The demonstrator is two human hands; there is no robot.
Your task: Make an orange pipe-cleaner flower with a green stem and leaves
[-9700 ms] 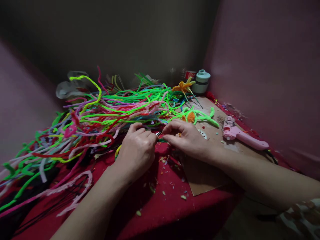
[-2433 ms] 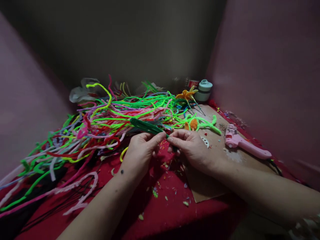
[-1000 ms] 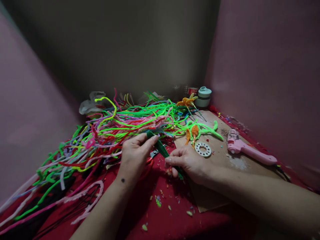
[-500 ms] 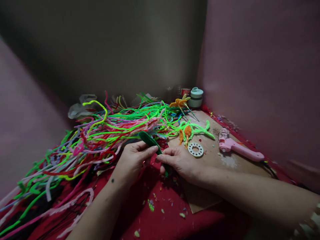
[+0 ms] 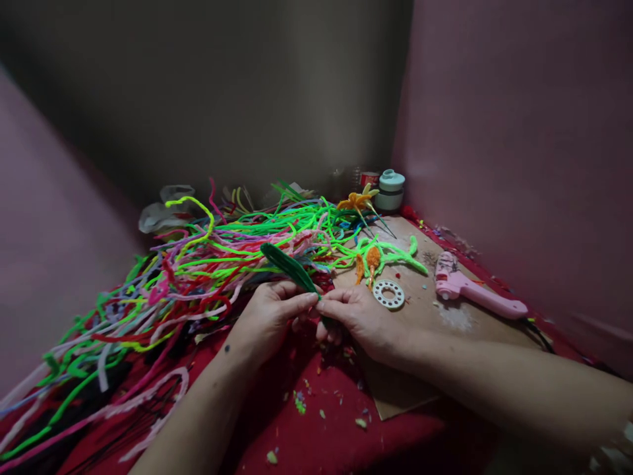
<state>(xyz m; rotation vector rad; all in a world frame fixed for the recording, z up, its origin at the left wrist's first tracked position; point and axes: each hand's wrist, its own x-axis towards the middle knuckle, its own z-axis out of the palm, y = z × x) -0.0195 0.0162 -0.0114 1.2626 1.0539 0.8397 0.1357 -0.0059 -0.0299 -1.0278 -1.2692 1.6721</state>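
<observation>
A dark green fuzzy leaf shape (image 5: 289, 265), seemingly made of pipe cleaner, points up and to the left out of my hands. My left hand (image 5: 277, 310) pinches it near its lower end between thumb and fingers. Right beside it, my right hand (image 5: 353, 313) grips the narrow base, with thumb and index almost touching the left thumb. The part inside the right fingers is mostly hidden. Behind the hands spreads a big heap of coloured pipe cleaners (image 5: 247, 254).
Cardboard (image 5: 465, 320) to the right carries a pink glue gun (image 5: 475, 290), a white ring with holes (image 5: 388, 294) and an orange fuzzy piece (image 5: 373, 257). Orange flowers (image 5: 355, 200) and a pale green jar (image 5: 390, 190) stand behind. Scraps dot the red cloth (image 5: 306, 435).
My left hand's grip has slid down toward the base, so more of the green leaf shows above the fingers. The two thumbs are closer together. The view has shifted slightly.
</observation>
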